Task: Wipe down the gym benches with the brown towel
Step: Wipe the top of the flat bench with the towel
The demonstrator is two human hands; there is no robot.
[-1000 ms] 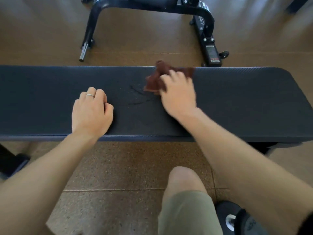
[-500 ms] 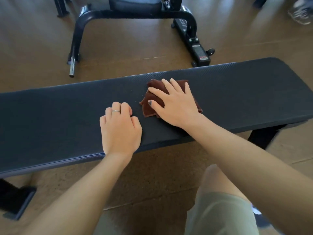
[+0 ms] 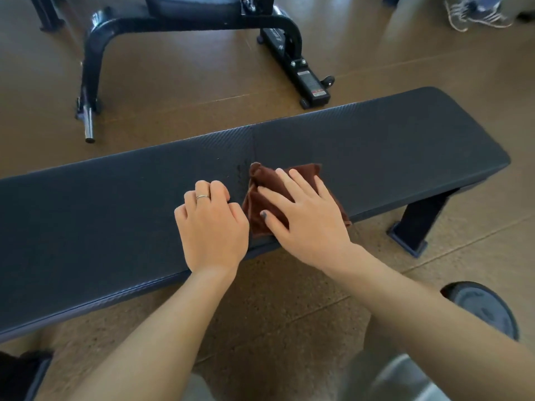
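Observation:
A long flat gym bench (image 3: 390, 151) with a dark textured pad runs across the view, tilted up to the right. The brown towel (image 3: 260, 183) lies crumpled near the pad's middle, close to the near edge. My right hand (image 3: 307, 218) presses flat on the towel with fingers spread, covering most of it. My left hand (image 3: 211, 227) rests on the pad just left of the towel, fingers curled under, a ring on one finger. A few dark marks show on the pad just beyond the left hand.
Behind the bench stands another black exercise machine (image 3: 185, 30) with a curved frame and a chrome end tube (image 3: 88, 125). A round weight plate (image 3: 483, 308) lies on the brown floor at right. A person's shoes (image 3: 474, 13) show at the top right.
My right hand has dragged the towel from the far edge of the pad toward the near edge. The view has swung left and tilted, and my left hand now sits closer to the towel.

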